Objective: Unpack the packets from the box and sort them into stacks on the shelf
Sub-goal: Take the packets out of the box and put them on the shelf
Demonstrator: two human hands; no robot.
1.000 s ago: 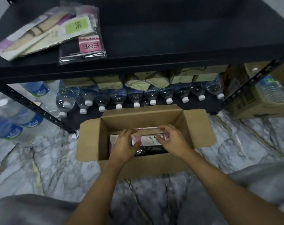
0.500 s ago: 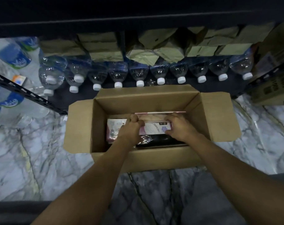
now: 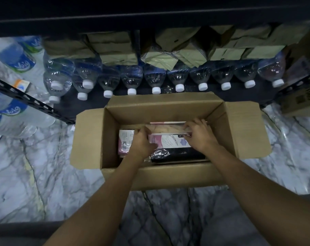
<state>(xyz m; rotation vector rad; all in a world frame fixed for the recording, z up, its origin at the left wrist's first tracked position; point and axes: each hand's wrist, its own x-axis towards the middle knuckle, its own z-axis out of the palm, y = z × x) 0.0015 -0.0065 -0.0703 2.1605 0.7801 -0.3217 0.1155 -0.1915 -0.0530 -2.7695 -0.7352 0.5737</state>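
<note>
Grey-veined marble floor (image 3: 26, 174) and a black metal shelf (image 3: 150, 16) fill our view. On the low tier we see a row of clear water bottles (image 3: 132, 77) lying with their white caps towards us, and brown paper packets (image 3: 115, 48) piled on top of them. At left, beyond the shelf rail, there are bigger bottles (image 3: 17, 61) with a blue label that reads roughly "Vaio". At far right a brown carton (image 3: 301, 100) shows a QR code; its other print is unreadable.

An open cardboard box (image 3: 168, 107) sits on the floor in front of the shelf, flaps out. The packets (image 3: 168, 141) are inside it, standing on edge. The front one is pink and white with small print we cannot read for sure. A black packet (image 3: 177, 154) lies nearer us, and a white-labelled packet (image 3: 125, 137) is at the left.

Both hands are in the box. The left hand (image 3: 141, 141) has its fingers curled round the packets' left end. The right hand (image 3: 200, 135) has its fingers curled over their right top edge, gripping them.
</note>
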